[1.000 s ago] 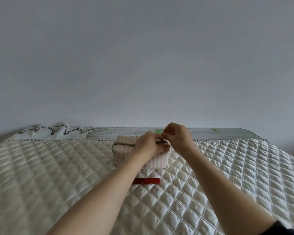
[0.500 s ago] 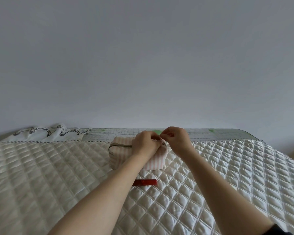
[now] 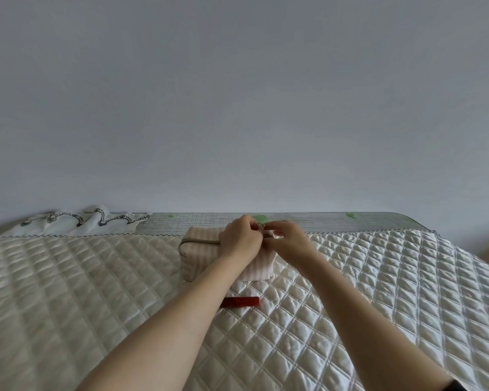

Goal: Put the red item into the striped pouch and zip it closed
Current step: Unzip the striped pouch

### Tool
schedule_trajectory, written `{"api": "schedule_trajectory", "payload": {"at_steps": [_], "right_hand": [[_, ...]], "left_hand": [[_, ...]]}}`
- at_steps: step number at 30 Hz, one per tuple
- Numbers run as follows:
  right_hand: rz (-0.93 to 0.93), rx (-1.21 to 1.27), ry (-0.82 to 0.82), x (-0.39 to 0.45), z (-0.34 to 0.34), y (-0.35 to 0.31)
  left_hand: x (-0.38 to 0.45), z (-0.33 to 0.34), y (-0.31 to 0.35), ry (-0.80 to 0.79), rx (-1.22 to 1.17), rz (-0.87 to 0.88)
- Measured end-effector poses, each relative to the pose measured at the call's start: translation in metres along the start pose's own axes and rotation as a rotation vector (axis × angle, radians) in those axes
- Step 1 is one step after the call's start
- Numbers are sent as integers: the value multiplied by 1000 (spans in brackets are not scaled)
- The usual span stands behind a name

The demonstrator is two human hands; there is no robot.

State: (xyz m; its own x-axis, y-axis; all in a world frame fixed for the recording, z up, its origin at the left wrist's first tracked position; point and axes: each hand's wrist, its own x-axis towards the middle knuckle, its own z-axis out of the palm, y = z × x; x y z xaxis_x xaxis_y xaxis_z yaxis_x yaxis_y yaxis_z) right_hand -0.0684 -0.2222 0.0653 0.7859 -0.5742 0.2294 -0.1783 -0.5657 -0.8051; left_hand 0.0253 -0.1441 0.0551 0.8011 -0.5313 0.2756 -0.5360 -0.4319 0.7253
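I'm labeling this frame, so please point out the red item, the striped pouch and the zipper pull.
red item (image 3: 242, 302): head view, middle of its visible red body.
striped pouch (image 3: 198, 258): head view, striped front wall.
zipper pull (image 3: 261, 226): head view, metal charm between the fingers.

pouch (image 3: 206, 255) on quilt (image 3: 96, 292), item (image 3: 242, 302) before it; both hands (image 3: 239, 240) (image 3: 290, 241) on pouch's right end.

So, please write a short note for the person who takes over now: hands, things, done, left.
Left hand: on top of the striped pouch, at its right end.
Right hand: pinching the zipper pull there.
Red item: on the quilted cover, in front of the pouch, not held.
Done: nothing inside yet.
Left: open the zipper, put in the red item, zip closed.
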Motion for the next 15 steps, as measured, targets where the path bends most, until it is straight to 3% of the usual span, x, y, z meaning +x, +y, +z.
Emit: {"api": "schedule_trajectory", "payload": {"at_steps": [15], "right_hand": [[43,-78,-62,-1,1,3]], "left_hand": [[1,-2,3,-52,36,-18]]}}
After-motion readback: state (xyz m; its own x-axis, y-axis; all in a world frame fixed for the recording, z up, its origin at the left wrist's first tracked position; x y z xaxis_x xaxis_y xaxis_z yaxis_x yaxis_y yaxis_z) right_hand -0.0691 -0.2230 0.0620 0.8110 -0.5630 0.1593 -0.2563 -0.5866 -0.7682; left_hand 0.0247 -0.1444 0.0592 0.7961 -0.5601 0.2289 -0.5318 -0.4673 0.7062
